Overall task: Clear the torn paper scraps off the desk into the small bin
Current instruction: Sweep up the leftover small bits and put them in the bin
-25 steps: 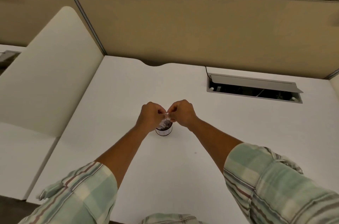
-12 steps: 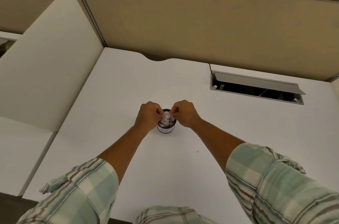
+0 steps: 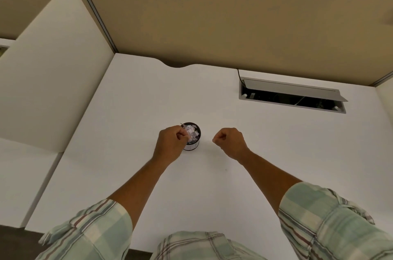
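Resting against the left side of the small bin (image 3: 192, 138), the left hand (image 3: 170, 144) has its fingers (image 3: 184, 135) curled together over the rim, right at the heap of torn paper scraps (image 3: 191, 132); whether they pinch a scrap or are merely pressing the pile cannot be told. The right hand (image 3: 230, 142) hovers just beside the bin on its other side, fingers folded into a loose fist with nothing visible in it. All the scraps in view sit inside the bin, mounded to its brim, and the white desk (image 3: 131, 123) shows none elsewhere, so the task looks nearly finished. Such scraps are likely feather-light, limp and prone to spring up or drift out, so any loose one is best taken by a gentle fingertip pinch and tamped downward. The bin itself looks light enough to tip, so steadying its wall seems wise.
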Demonstrator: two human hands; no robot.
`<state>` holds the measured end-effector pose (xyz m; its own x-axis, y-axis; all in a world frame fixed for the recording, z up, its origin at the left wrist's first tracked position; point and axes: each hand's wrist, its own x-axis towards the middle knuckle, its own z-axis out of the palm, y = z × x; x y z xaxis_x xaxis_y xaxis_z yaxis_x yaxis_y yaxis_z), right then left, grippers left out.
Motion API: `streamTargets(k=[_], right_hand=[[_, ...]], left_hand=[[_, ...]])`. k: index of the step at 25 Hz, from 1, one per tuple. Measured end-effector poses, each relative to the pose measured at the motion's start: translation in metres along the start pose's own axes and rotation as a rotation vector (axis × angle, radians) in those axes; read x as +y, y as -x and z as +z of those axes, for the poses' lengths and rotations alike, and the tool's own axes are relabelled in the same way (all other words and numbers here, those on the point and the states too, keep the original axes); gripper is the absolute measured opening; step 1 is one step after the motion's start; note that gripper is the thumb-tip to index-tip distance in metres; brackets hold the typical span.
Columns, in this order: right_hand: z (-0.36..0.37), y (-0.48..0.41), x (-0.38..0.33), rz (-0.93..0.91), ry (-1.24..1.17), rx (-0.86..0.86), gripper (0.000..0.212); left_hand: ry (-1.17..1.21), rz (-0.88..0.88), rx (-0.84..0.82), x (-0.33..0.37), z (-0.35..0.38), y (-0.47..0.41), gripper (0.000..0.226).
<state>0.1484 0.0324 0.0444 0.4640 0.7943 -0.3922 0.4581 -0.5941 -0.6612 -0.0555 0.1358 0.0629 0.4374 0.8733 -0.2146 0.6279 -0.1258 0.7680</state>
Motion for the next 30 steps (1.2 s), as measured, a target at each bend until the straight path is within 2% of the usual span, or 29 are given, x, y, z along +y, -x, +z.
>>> streamTargets(k=[5, 9, 15, 19, 23, 30], right_hand=[[0.01, 0.028, 0.052, 0.087, 0.141, -0.102, 0.008], [0.023, 0.043, 0.078, 0.133, 0.25, -0.126, 0.006], [0.04, 0.054, 0.094, 0.079, 0.38, -0.066, 0.012], [0.047, 0.055, 0.096, 0.067, 0.404, -0.046, 0.005], [0.051, 0.056, 0.095, 0.045, 0.487, -0.008, 0.01], [0.053, 0.049, 0.084, 0.051, 0.546, -0.031, 0.016]], left_hand=[[-0.042, 0.155, -0.141, -0.014, 0.032, 0.037, 0.009], [-0.151, 0.168, -0.242, -0.037, 0.054, 0.048, 0.008], [-0.492, 0.108, -0.314, -0.055, 0.064, 0.054, 0.048], [-0.702, 0.11, -0.37, -0.062, 0.065, 0.056, 0.067], [-0.768, 0.109, -0.421, -0.073, 0.067, 0.062, 0.084], [-0.794, 0.067, -0.535, -0.085, 0.071, 0.06, 0.089]])
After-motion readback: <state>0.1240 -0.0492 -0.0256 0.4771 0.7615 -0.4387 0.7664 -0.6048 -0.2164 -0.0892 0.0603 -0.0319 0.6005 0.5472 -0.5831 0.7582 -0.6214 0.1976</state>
